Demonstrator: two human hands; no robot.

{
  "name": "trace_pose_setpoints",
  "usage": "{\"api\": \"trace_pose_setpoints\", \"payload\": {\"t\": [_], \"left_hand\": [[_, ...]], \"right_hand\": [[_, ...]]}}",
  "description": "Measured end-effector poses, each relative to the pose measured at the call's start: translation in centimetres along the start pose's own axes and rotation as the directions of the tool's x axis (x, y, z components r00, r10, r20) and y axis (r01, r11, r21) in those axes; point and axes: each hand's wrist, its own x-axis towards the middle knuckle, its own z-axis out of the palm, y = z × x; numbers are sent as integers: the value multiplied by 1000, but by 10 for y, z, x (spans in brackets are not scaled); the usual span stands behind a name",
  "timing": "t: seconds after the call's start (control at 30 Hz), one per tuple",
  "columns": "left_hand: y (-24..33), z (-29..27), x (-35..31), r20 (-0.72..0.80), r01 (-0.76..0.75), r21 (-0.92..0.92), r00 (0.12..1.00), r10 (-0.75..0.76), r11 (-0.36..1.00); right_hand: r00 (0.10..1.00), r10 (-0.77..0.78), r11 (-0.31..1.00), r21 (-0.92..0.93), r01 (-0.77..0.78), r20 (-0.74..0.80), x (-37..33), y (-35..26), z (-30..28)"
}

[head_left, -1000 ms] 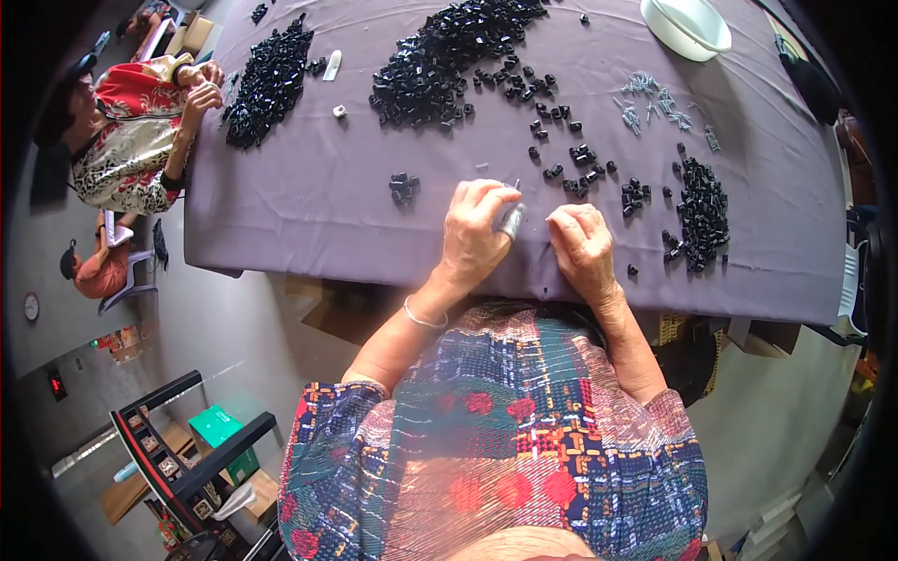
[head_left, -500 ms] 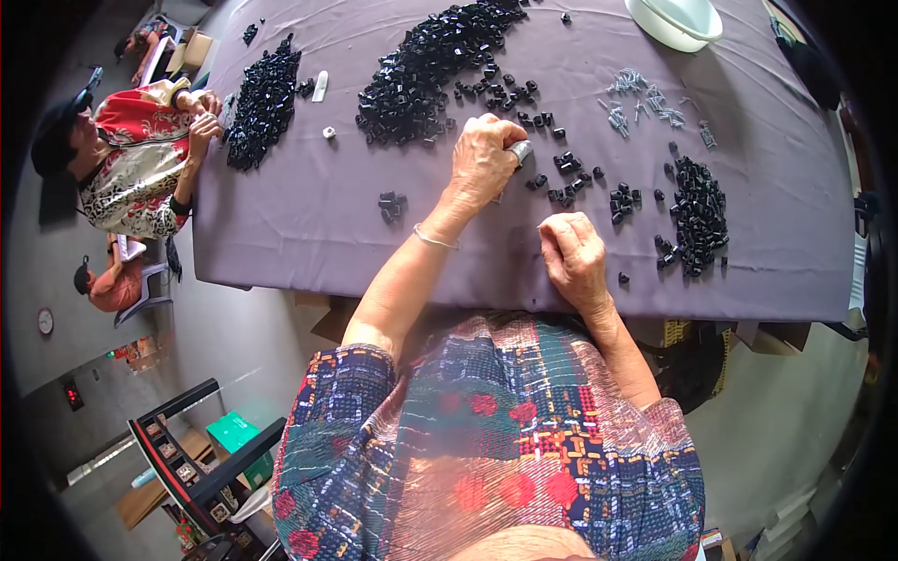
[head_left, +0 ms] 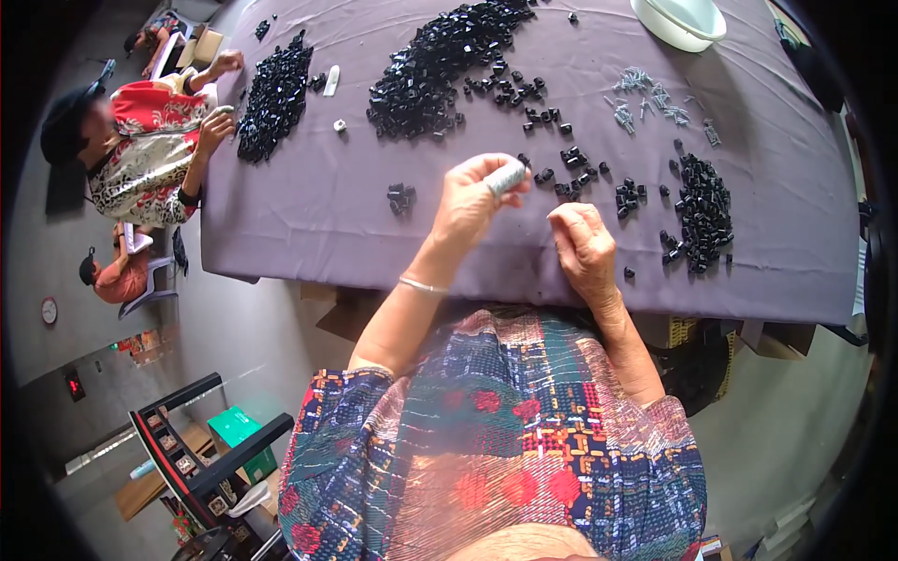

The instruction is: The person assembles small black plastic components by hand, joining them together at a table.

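I look down through the head camera at two bare hands over the purple-grey worktop (head_left: 318, 210). The left hand (head_left: 468, 192) is half curled. A silver-grey cover (head_left: 506, 178) sits at its fingers, and it looks like it is worn on the thumb. A small black piece (head_left: 524, 161) shows right at the tip of the cover. I cannot tell if the fingers pinch it or if it lies on the cloth behind them. A thin pale bracelet (head_left: 423, 285) goes around the left wrist.

The right hand (head_left: 587, 245) is near the front edge, with its thumb and fingers pressed together. I cannot tell if something tiny is inside.

A few loose black bits (head_left: 572, 176) lie just past the two hands. A big black pile (head_left: 421, 89) is farther off, and a smaller black heap (head_left: 703, 210) is to the right. Thin grey pins (head_left: 645, 93) lie near a white tub (head_left: 687, 37).

On the left, a co-worker (head_left: 140, 150) sits by another dark pile (head_left: 273, 103). A red-lit sign (head_left: 75, 384) and a round clock (head_left: 49, 310) hang on the wall, too small for me to read.
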Motion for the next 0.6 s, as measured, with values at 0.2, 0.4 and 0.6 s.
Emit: {"api": "trace_pose_setpoints", "payload": {"t": [0.2,0.4,0.6], "left_hand": [[-23,-7,-50,-35,59,-120,997,-64,991],[-20,2,-71,-19,-85,43,996,86,995],[-22,5,-84,-74,-157,162,983,170,974]], "right_hand": [[977,196,959,193,-208,84,12,-24,-7],[980,121,972,183,-149,158,12,-41,-4],[975,43,996,63,-58,218,4,-47,-5]]}}
